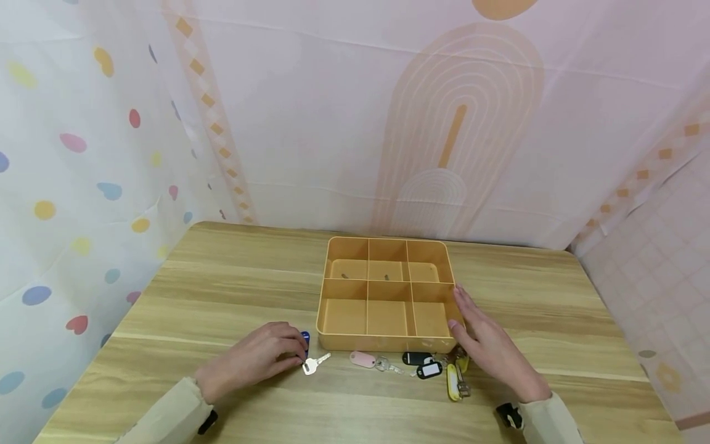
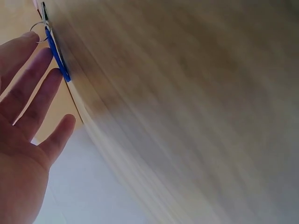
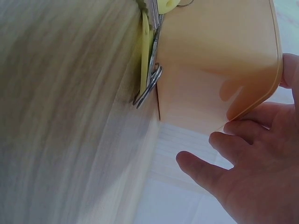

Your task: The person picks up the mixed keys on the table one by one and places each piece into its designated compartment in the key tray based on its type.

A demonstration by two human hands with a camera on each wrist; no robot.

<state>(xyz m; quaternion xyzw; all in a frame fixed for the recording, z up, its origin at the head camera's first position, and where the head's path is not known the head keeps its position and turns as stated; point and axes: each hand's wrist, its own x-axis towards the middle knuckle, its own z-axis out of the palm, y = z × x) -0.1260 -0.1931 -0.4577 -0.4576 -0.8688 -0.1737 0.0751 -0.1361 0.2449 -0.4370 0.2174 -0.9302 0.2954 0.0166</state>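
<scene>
In the head view my left hand (image 1: 266,351) is at the front left corner of the box, fingers bent toward a blue key tag (image 1: 306,340). A silver key (image 1: 313,365) lies beside it. The left wrist view has the thumb at the tag's ring and fingertips against the blue tag (image 2: 58,58). My right hand (image 1: 493,351) holds the orange divided box (image 1: 383,343) by its right wall, thumb over the rim and fingers outside. The right wrist view shows this hand (image 3: 261,154) at the box corner (image 3: 224,51).
Along the box's front lie a pink key tag (image 1: 363,359) with a key, black key tags (image 1: 417,358) and yellow key tags (image 1: 453,383) with keys. Small dark items sit in back compartments. The wooden table (image 1: 233,271) meets a patterned curtain (image 1: 310,123) behind.
</scene>
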